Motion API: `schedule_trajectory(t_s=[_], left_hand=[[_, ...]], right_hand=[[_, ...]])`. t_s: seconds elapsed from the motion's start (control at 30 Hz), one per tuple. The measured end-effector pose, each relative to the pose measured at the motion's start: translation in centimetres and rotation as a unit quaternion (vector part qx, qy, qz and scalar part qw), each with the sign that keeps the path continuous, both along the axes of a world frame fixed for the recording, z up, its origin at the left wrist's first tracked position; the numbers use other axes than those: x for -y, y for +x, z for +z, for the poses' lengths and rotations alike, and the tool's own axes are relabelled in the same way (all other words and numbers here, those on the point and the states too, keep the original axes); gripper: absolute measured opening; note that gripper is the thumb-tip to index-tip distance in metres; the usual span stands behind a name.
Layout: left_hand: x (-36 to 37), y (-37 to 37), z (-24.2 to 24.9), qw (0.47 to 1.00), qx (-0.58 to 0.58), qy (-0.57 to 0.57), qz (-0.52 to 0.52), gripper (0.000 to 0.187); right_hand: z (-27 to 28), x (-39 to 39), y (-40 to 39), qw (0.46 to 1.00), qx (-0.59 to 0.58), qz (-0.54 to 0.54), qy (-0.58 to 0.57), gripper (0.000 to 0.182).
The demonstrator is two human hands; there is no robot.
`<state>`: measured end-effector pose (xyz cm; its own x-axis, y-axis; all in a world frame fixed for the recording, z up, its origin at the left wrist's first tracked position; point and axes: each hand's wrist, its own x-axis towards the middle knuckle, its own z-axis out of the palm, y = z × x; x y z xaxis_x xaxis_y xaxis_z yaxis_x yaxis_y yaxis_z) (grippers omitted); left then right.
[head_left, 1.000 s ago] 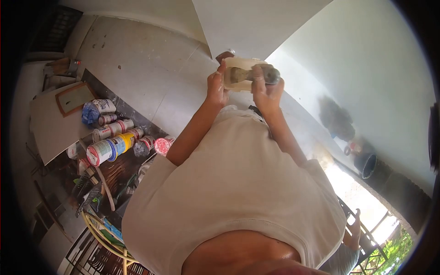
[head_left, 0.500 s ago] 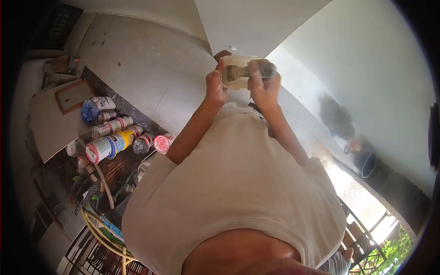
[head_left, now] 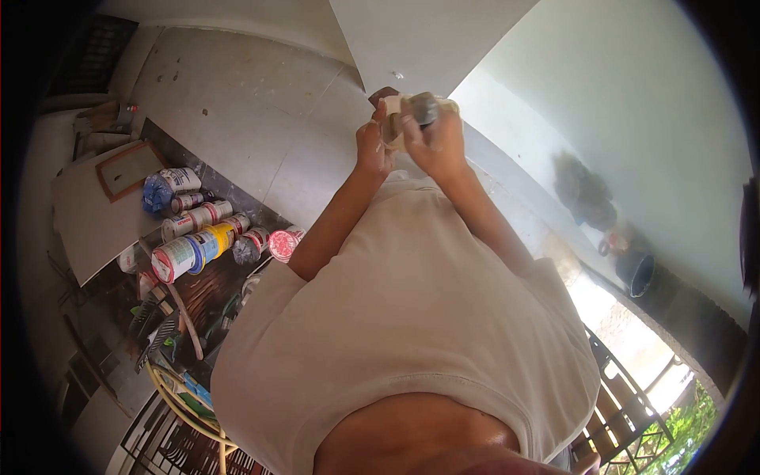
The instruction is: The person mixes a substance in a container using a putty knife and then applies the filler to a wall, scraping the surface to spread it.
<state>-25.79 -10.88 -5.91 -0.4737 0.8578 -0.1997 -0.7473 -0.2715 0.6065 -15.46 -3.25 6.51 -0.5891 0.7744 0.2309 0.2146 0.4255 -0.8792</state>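
I have the left hand (head_left: 372, 144) gripping the tub (head_left: 393, 104) by its left end, the right hand (head_left: 440, 144) curled round a blurred tool (head_left: 425, 108) over it, the tub's length running between them.

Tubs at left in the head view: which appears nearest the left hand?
The speckled red-topped tub, rightmost of the group; the others lie farther left, away from the left hand.
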Motion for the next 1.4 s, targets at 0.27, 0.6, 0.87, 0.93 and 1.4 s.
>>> schedule_trajectory(t_s=[0.27,0.6,0.87,0.93,1.4], left_hand=[[-0.3,0.2,1.8,0.997,-0.064,-0.001,0.036,0.055],[-1.3,0.2,3.9,0.997,-0.003,-0.047,0.054,0.049],[-1.1,0.7,4.4,0.998,0.008,-0.046,0.051,0.049],[-0.6,1.3,4.5,0.997,0.024,-0.061,0.046,0.049],[-0.7,2.1,4.1,0.991,0.032,-0.120,0.050,0.046]], right_hand=[[0.6,-0.5,2.1,0.972,-0.106,-0.090,-0.189,0.031],[1.0,-0.3,2.4,0.987,-0.105,-0.094,-0.082,0.027],[0.0,-0.1,3.8,0.973,-0.152,-0.111,-0.135,0.023],[0.0,0.0,4.6,0.977,-0.122,-0.106,-0.139,0.025],[1.2,-1.5,7.6,0.991,-0.069,-0.071,-0.087,0.023]])
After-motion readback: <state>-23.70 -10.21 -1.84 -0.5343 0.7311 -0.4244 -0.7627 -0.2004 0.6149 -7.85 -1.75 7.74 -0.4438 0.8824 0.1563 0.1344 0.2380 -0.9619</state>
